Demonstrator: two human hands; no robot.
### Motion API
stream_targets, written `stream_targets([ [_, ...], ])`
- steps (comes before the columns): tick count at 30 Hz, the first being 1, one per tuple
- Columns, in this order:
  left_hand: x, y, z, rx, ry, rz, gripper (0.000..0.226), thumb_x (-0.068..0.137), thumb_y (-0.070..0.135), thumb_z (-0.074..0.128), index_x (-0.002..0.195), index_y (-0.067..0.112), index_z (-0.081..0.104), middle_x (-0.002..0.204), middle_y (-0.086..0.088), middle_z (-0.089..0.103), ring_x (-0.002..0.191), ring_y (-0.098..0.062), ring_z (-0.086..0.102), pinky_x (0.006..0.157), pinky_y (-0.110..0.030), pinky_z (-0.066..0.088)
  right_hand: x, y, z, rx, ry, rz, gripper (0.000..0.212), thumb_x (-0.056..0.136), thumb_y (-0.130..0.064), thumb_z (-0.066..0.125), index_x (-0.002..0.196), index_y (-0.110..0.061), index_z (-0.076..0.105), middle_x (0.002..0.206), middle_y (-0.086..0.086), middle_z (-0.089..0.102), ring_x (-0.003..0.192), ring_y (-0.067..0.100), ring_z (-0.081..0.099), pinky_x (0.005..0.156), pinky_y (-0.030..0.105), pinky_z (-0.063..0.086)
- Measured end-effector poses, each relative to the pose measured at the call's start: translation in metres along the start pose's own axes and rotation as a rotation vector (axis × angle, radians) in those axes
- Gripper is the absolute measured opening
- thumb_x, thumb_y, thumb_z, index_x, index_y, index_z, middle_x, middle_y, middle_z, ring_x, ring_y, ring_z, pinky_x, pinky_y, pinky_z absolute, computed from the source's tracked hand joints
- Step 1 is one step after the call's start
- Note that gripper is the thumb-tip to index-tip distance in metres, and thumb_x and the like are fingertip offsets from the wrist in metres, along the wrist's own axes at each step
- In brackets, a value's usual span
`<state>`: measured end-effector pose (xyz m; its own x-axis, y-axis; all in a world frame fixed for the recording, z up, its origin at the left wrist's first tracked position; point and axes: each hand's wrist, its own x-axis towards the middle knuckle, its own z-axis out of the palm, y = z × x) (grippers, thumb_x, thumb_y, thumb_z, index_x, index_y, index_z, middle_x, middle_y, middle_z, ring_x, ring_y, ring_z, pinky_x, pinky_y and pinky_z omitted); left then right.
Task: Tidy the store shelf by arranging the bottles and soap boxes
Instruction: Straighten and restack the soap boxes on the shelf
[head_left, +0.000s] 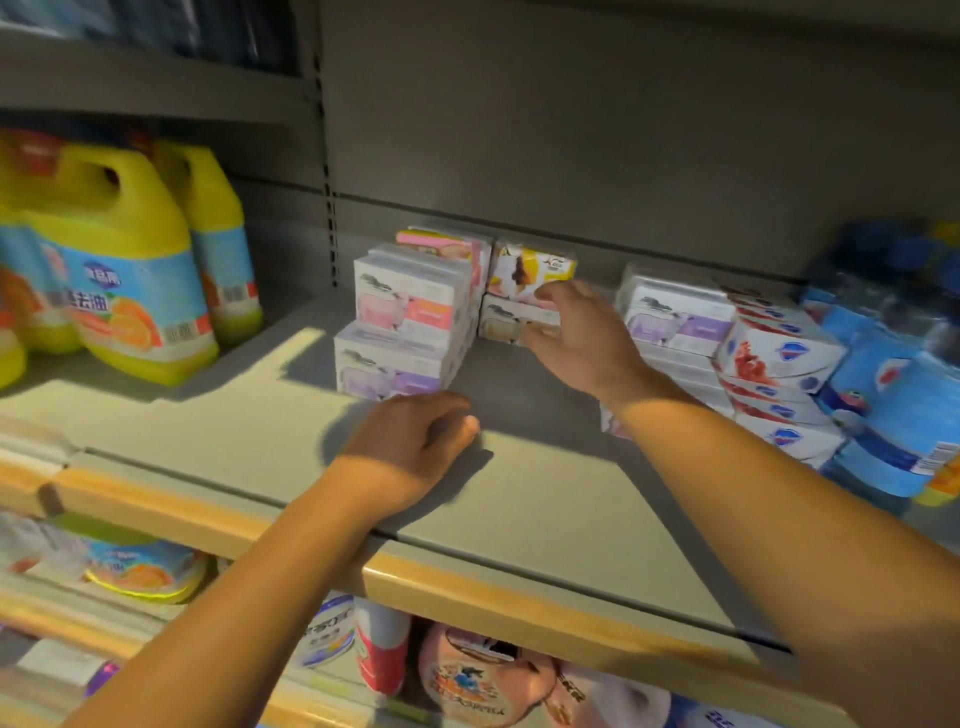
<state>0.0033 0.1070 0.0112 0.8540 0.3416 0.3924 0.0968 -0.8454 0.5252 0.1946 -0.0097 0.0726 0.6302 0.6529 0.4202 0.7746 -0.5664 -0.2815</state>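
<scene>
Currently the shelf (519, 499) holds soap boxes mid-back. Right hand (582, 338) has thumb and fingers pinching the lower white box (506, 323) under the yellow box (530, 273); pulling could topple it. Left hand (410, 447) rests loosely curled, empty, near the purple stack (395, 366).

bare shelf (249, 436) front open, soap box stacks (405, 322) behind, yellow bottles (130, 270) left, blue bottles (893, 395) right
</scene>
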Motion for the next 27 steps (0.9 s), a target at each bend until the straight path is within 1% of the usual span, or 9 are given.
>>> stream_targets([
  [3, 0.0, -0.006, 0.0, -0.095, 0.058, -0.048, 0.026, 0.095, 0.033, 0.056, 0.116, 0.023, 0.068, 0.095, 0.003, 0.071, 0.086, -0.007, 0.059, 0.068, 0.003, 0.03, 0.036, 0.004, 0.005, -0.076, 0.042, 0.048, 0.059, 0.09, -0.035, 0.063, 0.142, -0.014, 0.044, 0.14, 0.009, 0.043, 0.13, 0.031, 0.041, 0.104, 0.04, 0.041],
  [6, 0.002, -0.007, 0.0, -0.188, 0.093, -0.094, 0.026, 0.095, 0.034, 0.057, 0.117, 0.026, 0.068, 0.087, 0.012, 0.065, 0.073, 0.018, 0.051, 0.068, 0.007, 0.029, 0.065, 0.012, 0.008, -0.203, 0.098, 0.086, 0.063, 0.089, -0.04, 0.065, 0.143, -0.017, 0.042, 0.143, 0.009, 0.043, 0.129, 0.035, 0.041, 0.103, 0.042, 0.041],
  [8, 0.003, -0.008, 0.0, -0.254, 0.104, -0.111, 0.025, 0.095, 0.032, 0.057, 0.116, 0.024, 0.068, 0.081, 0.017, 0.064, 0.07, 0.026, 0.05, 0.068, 0.004, 0.032, 0.081, 0.018, 0.009, -0.296, 0.074, 0.112, 0.067, 0.087, -0.043, 0.066, 0.144, -0.018, 0.04, 0.146, 0.01, 0.041, 0.129, 0.039, 0.041, 0.104, 0.044, 0.039],
  [11, 0.005, -0.009, 0.0, -0.316, 0.133, -0.135, 0.023, 0.095, 0.031, 0.058, 0.115, 0.023, 0.067, 0.079, 0.02, 0.064, 0.07, 0.019, 0.054, 0.069, 0.001, 0.035, 0.094, 0.025, 0.016, -0.366, -0.007, 0.137, 0.071, 0.084, -0.043, 0.07, 0.144, -0.019, 0.038, 0.145, 0.012, 0.043, 0.13, 0.039, 0.042, 0.104, 0.046, 0.04],
  [16, 0.007, -0.012, 0.003, -0.336, 0.149, -0.164, 0.022, 0.095, 0.031, 0.058, 0.114, 0.024, 0.066, 0.09, 0.013, 0.069, 0.074, 0.013, 0.057, 0.069, 0.0, 0.036, 0.091, 0.025, 0.029, -0.56, 0.193, 0.052, 0.06, 0.08, -0.025, 0.076, 0.132, -0.012, 0.05, 0.133, 0.016, 0.052, 0.12, 0.038, 0.049, 0.095, 0.046, 0.044],
  [19, 0.008, -0.011, 0.003, -0.334, 0.149, -0.173, 0.022, 0.094, 0.033, 0.058, 0.113, 0.025, 0.066, 0.093, 0.01, 0.07, 0.071, 0.013, 0.057, 0.07, 0.0, 0.036, 0.086, 0.02, 0.025, -0.425, 0.229, 0.04, 0.05, 0.081, -0.014, 0.072, 0.128, -0.012, 0.054, 0.129, 0.014, 0.052, 0.112, 0.037, 0.054, 0.086, 0.041, 0.047],
  [21, 0.008, -0.01, 0.002, -0.334, 0.149, -0.175, 0.021, 0.095, 0.032, 0.058, 0.112, 0.026, 0.067, 0.094, 0.009, 0.07, 0.072, 0.007, 0.059, 0.07, -0.001, 0.036, 0.078, 0.014, 0.018, -0.313, 0.243, 0.072, 0.045, 0.083, -0.012, 0.069, 0.126, -0.018, 0.056, 0.127, 0.01, 0.051, 0.107, 0.034, 0.059, 0.079, 0.036, 0.045],
  [24, 0.007, -0.009, 0.001, -0.32, 0.142, -0.191, 0.021, 0.095, 0.032, 0.057, 0.112, 0.025, 0.067, 0.097, 0.007, 0.07, 0.082, -0.008, 0.062, 0.071, -0.007, 0.037, 0.052, 0.004, 0.001, -0.178, 0.251, 0.042, 0.045, 0.084, -0.015, 0.069, 0.128, -0.021, 0.057, 0.127, 0.006, 0.05, 0.107, 0.03, 0.059, 0.086, 0.036, 0.047],
  [27, 0.006, -0.007, 0.0, -0.285, 0.137, -0.177, 0.022, 0.095, 0.031, 0.057, 0.114, 0.023, 0.066, 0.098, 0.006, 0.068, 0.08, -0.008, 0.058, 0.069, 0.0, 0.034, 0.007, -0.004, -0.017, -0.097, 0.232, -0.059, 0.044, 0.086, -0.014, 0.067, 0.129, -0.017, 0.056, 0.125, 0.005, 0.048, 0.108, 0.028, 0.057, 0.087, 0.031, 0.045],
])
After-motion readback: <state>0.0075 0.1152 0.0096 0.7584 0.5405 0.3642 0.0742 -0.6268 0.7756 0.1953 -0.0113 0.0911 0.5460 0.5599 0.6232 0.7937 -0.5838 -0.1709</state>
